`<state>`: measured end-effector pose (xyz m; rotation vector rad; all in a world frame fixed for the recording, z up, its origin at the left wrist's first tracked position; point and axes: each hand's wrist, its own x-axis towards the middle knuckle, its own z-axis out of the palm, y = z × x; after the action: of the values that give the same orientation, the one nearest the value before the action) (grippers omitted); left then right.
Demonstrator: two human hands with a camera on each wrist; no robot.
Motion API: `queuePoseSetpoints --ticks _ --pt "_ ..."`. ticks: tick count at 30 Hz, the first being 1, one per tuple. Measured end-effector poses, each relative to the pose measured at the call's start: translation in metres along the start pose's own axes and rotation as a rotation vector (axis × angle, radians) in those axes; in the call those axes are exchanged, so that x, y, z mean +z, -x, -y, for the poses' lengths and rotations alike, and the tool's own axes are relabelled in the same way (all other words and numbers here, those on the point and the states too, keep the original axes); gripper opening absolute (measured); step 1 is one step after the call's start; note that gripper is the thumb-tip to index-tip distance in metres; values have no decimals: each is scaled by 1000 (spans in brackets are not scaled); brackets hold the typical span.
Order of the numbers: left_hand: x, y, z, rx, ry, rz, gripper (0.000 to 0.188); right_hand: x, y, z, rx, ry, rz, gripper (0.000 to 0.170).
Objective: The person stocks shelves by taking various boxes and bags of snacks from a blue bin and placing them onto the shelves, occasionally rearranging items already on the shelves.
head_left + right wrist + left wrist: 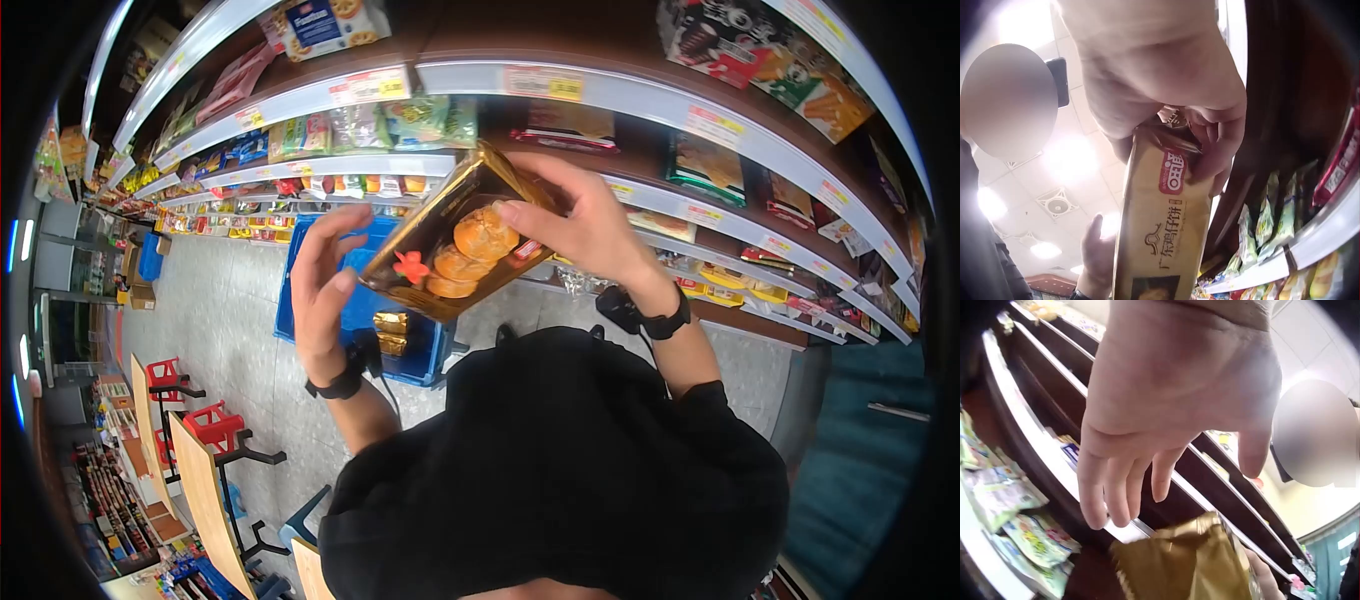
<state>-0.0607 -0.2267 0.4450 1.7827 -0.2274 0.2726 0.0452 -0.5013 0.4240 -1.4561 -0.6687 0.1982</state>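
A gold and brown package (455,245) with round pastries and a red flower printed on it is held up in front of the shelves. The right hand (580,220) grips its upper right end, thumb across the printed face. In the right wrist view the right hand (1166,81) curls round one end of the package (1160,219). The left hand (322,290) is beside the package's left end, fingers spread and apart from it. From the left wrist view, the left hand (1172,394) hangs with loose fingers above the package's gold crimped end (1179,562).
Below the package, a blue crate (290,310) stands on the grey floor and holds gold packages (391,333). Shelves (640,100) of packaged snacks curve across the front and right. Red stools (212,425) and wooden tabletops (208,490) are at the lower left.
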Motion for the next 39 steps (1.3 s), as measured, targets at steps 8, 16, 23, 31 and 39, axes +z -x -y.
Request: queuePoseSetpoints --ticks 8,16,23,31,39 --pt "100 -49 -53 26 49 357 90 -50 26 58 -243 412 179 57" --pt "104 -71 -54 75 167 208 55 -66 52 34 -138 -41 -53 66" --pt "103 -75 -34 115 607 -197 52 -48 60 20 -37 -341 -38 64" --pt "82 -69 -36 34 522 -45 44 -49 36 37 -179 -226 -366 44" --pt "57 -75 -42 51 171 49 55 -38 21 67 -236 -169 -405 44"
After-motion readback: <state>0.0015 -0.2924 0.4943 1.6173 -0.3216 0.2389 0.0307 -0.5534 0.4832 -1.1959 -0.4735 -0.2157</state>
